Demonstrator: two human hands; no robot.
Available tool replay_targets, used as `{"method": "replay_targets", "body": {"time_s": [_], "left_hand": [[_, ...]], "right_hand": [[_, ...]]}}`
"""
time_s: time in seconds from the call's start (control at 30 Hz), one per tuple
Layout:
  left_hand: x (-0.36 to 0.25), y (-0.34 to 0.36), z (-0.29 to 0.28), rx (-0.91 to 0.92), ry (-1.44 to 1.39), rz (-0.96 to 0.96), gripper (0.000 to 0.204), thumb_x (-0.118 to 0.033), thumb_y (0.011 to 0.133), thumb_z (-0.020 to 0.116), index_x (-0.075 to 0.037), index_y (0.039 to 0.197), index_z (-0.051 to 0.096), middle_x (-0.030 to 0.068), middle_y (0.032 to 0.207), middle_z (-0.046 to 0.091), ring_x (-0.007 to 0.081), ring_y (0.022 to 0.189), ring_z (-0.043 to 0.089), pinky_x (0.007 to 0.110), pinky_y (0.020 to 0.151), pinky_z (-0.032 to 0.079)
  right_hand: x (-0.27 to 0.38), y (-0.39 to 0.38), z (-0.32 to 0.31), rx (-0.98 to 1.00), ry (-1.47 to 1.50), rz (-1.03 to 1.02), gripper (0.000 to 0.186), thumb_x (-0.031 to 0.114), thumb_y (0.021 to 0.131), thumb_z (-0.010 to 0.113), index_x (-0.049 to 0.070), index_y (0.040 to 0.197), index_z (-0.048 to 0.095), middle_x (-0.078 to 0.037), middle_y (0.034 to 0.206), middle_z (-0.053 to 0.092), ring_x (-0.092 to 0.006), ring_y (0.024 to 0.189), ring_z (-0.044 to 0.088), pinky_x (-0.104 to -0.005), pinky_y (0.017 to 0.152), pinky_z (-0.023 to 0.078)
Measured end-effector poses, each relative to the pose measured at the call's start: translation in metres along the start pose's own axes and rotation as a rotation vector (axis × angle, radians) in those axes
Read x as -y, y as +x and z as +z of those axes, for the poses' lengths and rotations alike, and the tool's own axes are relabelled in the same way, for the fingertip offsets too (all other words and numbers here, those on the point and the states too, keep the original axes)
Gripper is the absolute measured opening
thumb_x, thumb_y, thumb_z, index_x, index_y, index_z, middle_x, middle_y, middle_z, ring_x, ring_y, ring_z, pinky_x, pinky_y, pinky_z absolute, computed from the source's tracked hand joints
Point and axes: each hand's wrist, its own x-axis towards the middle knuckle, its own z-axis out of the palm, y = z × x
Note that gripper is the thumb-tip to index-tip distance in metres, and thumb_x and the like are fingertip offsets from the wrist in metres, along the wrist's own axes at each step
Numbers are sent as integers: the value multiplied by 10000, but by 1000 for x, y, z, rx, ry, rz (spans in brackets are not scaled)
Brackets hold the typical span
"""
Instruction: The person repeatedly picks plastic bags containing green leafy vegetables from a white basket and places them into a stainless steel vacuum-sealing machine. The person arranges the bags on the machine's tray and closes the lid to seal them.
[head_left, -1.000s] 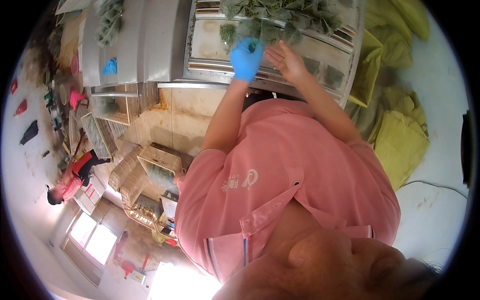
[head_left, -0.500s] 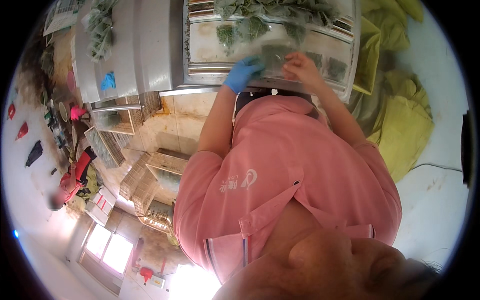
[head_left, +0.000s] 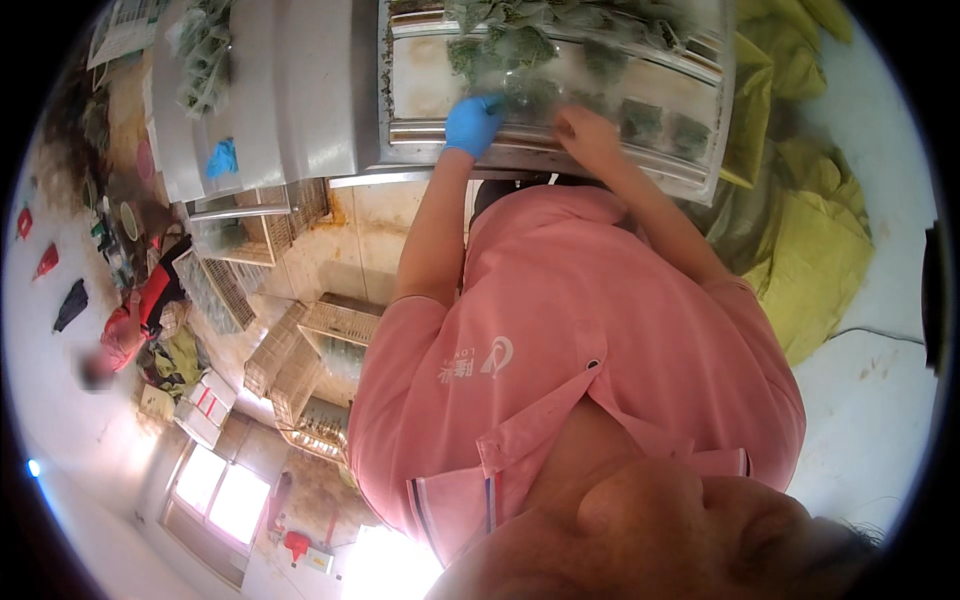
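Two hands work low over the near strip of a pale-panelled table [head_left: 425, 82] with metal rails running across it. The left hand [head_left: 473, 127], in a blue glove, has its fingers curled inward at the left end of a clear bag of green plant matter [head_left: 530, 95]; the right hand [head_left: 588, 133], bare, is bent with its fingertips toward the bag's right side. Whether either is pinching the plastic I cannot tell (blur and a whitish haze cover the spot). The bag is between the two, on or just above the table.

Just right of the bare hand are two flat green packs [head_left: 640, 122], side by side on the same strip. Beyond the worked bag are a bunched green bag [head_left: 520, 48] and, to its right, another green bag [head_left: 603, 60]. A heap of filled bags [head_left: 560, 14] spreads along the far part of the table.

To the left is a grey metal surface [head_left: 290, 90], bearing a row of green bags [head_left: 203, 65] and a crumpled blue item [head_left: 222, 158] (perhaps a glove). Yellow-green sacks [head_left: 810, 265] slump to the right. Farther off at left are pale crates [head_left: 275, 350] and another person [head_left: 128, 325] in red and black.
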Motion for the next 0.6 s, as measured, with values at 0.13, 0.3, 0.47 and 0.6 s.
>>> {"method": "replay_targets", "body": {"time_s": [0.13, 0.3, 0.47, 0.6], "left_hand": [[-3, -8, -6, 47, -20, 6, 294, -253, 783, 716, -135, 1051, 729, 156, 940, 706, 363, 866, 670, 434, 774, 539], [-15, -23, -6, -129, 130, 136, 286, -236, 822, 713, -112, 1080, 717, 167, 968, 697, 346, 889, 658, 411, 818, 524], [-5, -33, -16, -342, 252, 79, 370, -193, 852, 649, -84, 1204, 616, 164, 1015, 669, 356, 933, 619, 452, 813, 502], [1, -8, -31, -448, 253, 88, 415, -175, 883, 599, -28, 1265, 532, 183, 1024, 661, 365, 918, 627, 471, 790, 504]], "right_hand": [[-3, -15, 10, -24, -17, -253, 136, 213, 848, 637, 94, 907, 609, -85, 944, 602, -297, 915, 617, -419, 719, 525], [-10, -20, 23, 0, -209, -344, 151, 219, 844, 645, 88, 919, 629, -72, 923, 591, -268, 888, 624, -377, 696, 531], [23, -3, -1, 236, 203, -5, 246, 239, 914, 626, 52, 1072, 654, -79, 1008, 666, -239, 845, 662, -329, 676, 533], [58, 37, 2, 356, 944, 539, 390, 307, 981, 568, 36, 1262, 573, -104, 1072, 680, -180, 826, 667, -299, 658, 534]]}}
